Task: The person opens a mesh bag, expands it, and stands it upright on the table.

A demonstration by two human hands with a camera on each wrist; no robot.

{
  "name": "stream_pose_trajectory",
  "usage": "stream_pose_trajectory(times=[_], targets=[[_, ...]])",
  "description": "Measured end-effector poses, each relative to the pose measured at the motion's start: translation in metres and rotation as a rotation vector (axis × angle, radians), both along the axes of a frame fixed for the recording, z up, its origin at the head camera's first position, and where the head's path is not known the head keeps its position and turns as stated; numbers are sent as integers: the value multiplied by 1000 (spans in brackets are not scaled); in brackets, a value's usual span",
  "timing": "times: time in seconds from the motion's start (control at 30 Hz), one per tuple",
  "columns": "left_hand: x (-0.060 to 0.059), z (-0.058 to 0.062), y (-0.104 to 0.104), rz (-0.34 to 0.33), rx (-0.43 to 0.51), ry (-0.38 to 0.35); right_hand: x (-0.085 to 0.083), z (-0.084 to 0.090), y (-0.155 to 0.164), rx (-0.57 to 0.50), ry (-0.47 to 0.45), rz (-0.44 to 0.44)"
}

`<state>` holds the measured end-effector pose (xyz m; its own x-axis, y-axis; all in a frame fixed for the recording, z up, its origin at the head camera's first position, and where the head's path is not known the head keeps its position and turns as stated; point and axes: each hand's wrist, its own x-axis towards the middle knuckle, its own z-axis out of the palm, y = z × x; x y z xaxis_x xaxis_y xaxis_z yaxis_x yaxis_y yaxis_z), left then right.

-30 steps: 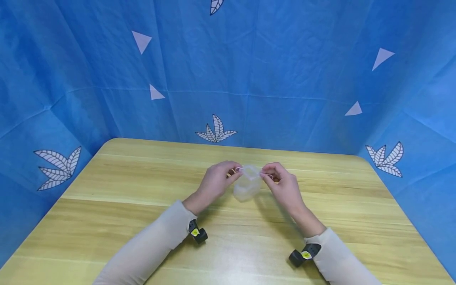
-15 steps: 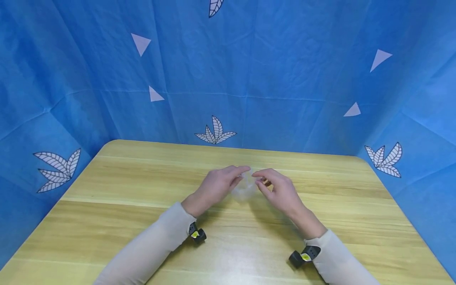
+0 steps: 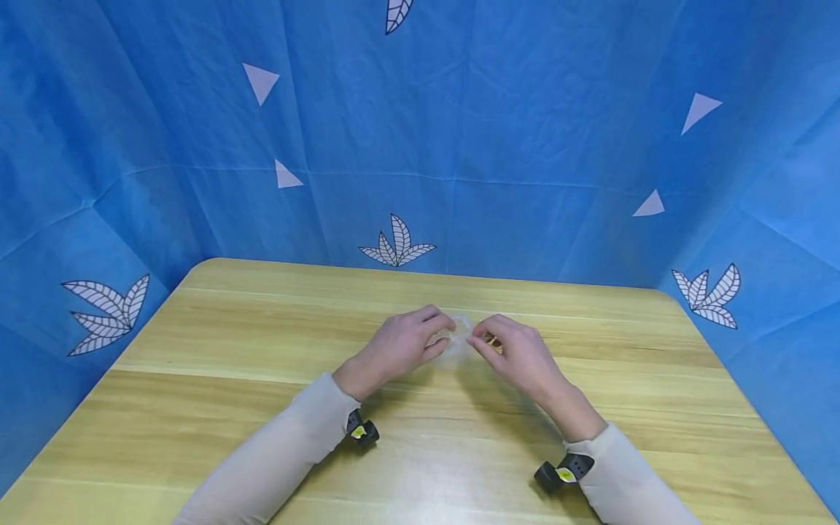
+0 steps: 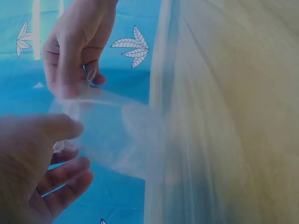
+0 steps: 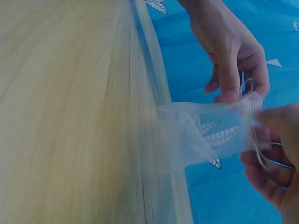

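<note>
A small sheer white drawstring pouch (image 3: 453,354) hangs between the two hands above the table, its mouth pointing up and away. The left hand (image 3: 403,343) holds the left side of the mouth between thumb and curled fingers, with a gap between the fingertips. The right hand (image 3: 515,354) pinches the right side of the mouth with thumb and forefinger. Thin pale drawstring (image 5: 261,161) loops show by the fingers in the right wrist view. Through the sheer cloth of the pouch (image 4: 121,135) the blue backdrop shows in the left wrist view.
A light wood-grain table (image 3: 262,335) lies under both hands. Blue cloth (image 3: 512,131) with white leaf and triangle prints surrounds its back and sides. Black wrist cameras (image 3: 365,435) are strapped over the pale sleeves (image 3: 282,452).
The hands have come a little closer together, and the pouch's mouth has narrowed between them. The left fingers closed towards its rim, then spread apart somewhat.
</note>
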<state>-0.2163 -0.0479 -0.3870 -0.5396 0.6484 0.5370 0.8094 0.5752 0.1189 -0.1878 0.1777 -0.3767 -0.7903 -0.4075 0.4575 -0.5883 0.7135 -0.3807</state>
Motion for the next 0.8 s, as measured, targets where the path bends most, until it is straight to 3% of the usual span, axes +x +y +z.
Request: stream_pose_trajectory(times=[0.23, 0.47, 0.8], targets=[[1, 4, 0, 36, 7, -75, -2, 1, 2, -56, 49, -89], [0, 6, -1, 84, 36, -201, -3, 0, 5, -26, 26, -15], [0, 6, 0, 69, 64, -154, -3, -2, 4, -79, 75, -15]])
